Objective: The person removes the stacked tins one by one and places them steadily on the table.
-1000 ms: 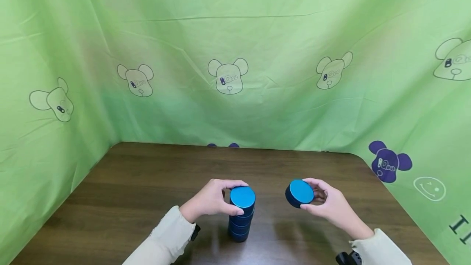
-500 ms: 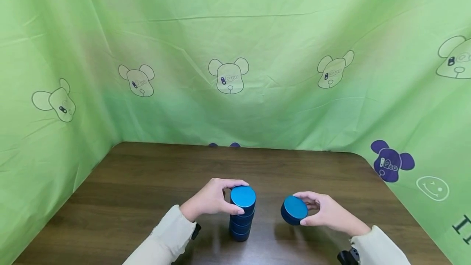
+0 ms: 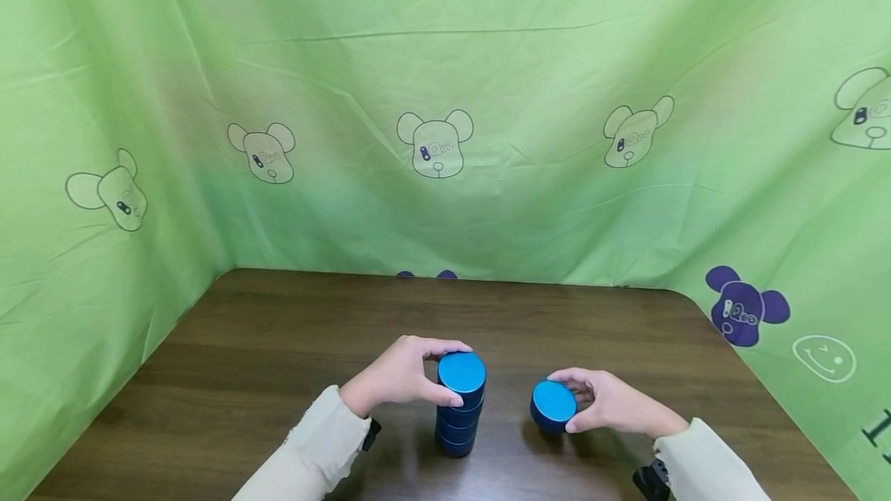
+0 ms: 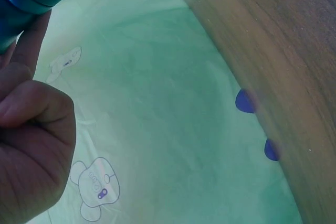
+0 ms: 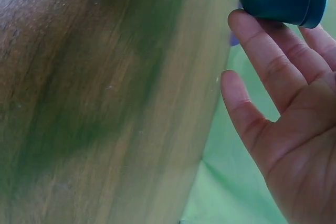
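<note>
A stack of blue round tins (image 3: pixel 457 414) stood on the tabletop (image 3: pixel 278 346), the left hand (image 3: pixel 400 377) curled around its top tin. The right hand (image 3: pixel 612 402) gripped one separate tin (image 3: pixel 553 406) low beside the stack, seemingly at the tabletop. By this layout, one tin appeared unstacked, with several left in the pile.

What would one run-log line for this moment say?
left hand: holds top of blue tin stack | right hand: grips single blue tin low over table

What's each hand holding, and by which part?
Left hand grips the top tin of the stack by its side wall. Right hand holds a single blue tin by its side wall.
</note>
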`<state>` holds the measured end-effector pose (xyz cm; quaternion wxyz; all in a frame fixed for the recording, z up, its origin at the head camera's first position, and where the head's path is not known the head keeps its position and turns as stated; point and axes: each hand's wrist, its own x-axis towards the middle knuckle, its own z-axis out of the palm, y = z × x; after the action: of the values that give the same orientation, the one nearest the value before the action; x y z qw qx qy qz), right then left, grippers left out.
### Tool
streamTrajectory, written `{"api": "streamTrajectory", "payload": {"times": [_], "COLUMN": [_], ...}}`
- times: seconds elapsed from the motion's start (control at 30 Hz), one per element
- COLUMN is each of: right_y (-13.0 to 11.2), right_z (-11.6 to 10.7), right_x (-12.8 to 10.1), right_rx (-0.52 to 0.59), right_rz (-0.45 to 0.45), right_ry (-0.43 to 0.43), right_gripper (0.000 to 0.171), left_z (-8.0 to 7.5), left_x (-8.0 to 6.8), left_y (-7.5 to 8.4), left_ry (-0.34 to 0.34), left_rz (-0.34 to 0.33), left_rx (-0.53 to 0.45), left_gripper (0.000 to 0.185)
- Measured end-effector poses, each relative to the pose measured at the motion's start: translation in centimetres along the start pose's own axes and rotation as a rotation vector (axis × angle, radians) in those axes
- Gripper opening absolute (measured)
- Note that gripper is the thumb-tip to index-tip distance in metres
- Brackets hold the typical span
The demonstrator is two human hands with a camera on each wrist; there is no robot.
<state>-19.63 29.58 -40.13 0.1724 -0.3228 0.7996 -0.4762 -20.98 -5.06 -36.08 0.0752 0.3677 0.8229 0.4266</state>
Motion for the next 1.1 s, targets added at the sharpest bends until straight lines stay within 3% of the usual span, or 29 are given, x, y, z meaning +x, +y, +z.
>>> {"api": "streamTrajectory", "payload": {"times": [0.2, 0.6, 0.83, 1.1], "right_y": [0.5, 1.4, 1.6, 2.1], "right_z": [0.3, 0.5, 0.6, 0.6], "right_x": [0.2, 0.3, 0.3, 0.3], "right_rx": [0.024, 0.112, 0.167, 0.142], "right_rz": [0.035, -0.004, 0.031, 0.035], "right_ry": [-0.016, -0.076, -0.123, -0.138], "right_gripper": [0.06, 0.06, 0.061, 0.06], "left_z": [0.0, -0.2, -0.2, -0.2], "left_x": [0.0, 0.2, 0.3, 0.2], "left_y": [0.0, 0.0, 0.0, 0.0], "left_ry": [-0.009, -0.022, -0.025, -0.026], "left_rz": [0.001, 0.005, -0.003, -0.003], "left_rx": [-0.023, -0.036, -0.033, -0.016], "left_gripper": [0.056, 0.057, 0.056, 0.057]}}
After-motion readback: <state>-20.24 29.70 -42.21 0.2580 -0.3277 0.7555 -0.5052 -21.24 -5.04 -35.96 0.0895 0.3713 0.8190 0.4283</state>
